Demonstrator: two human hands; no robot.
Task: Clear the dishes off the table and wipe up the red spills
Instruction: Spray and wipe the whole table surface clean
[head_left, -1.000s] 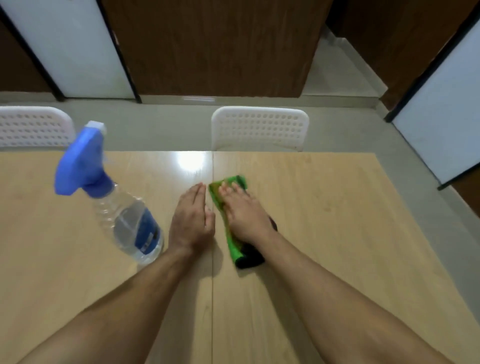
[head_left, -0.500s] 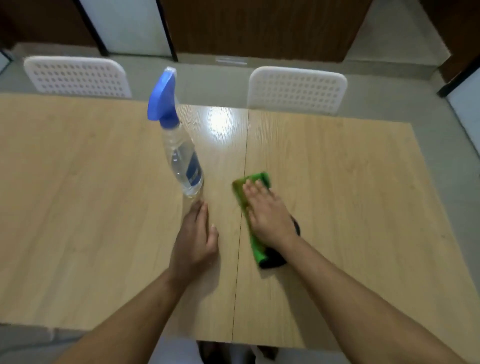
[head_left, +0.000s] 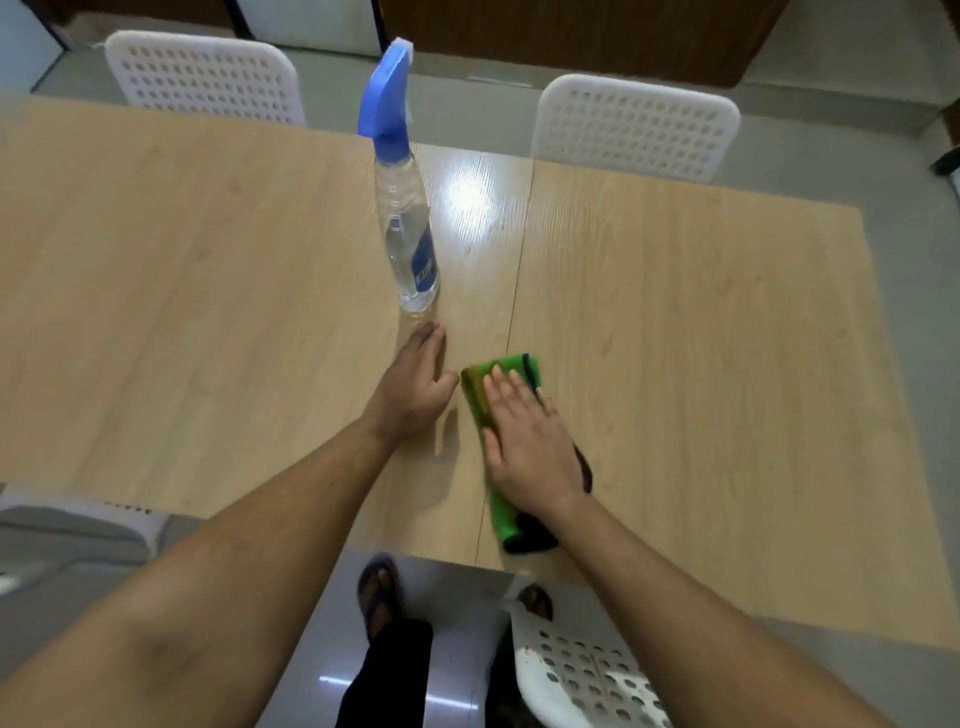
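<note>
1. Since the cloth (head_left: 475, 395) is soft and folded, it should be light and limp, and I judge it will bunch or unfold if dragged by one corner; flat pressure from above suits it better than a pinch.
2. It lies on the table (head_left: 701, 322) at about 5 o'clock from the bottle (head_left: 408, 228), just right of the seam between the two tabletops, its near end close to the table's near edge.
3. Pressing it down is the right hand (head_left: 524, 441), fingers straight and spread over the green side; nothing is gripped.
4. At 9 o'clock from the cloth, the left hand (head_left: 413, 387) rests flat on the wood, fingers relaxed, holding nothing, its fingertips just short of the bottle's base.
5. Standing upright, the bottle looks like thin clear plastic with some liquid inside: light, tall and easy to tip, I would guess. Its narrow neck under the blue trigger is the natural place to take hold.
6. Hidden points: the right hand covers most of the cloth, so whatever lies beneath it cannot be seen. A dark layer shows at the cloth's near end and right edge, but whether it is backing or a second cloth is unclear.
7. No dishes and no red spills show on the visible wood; the table's far left runs out of view.
</note>
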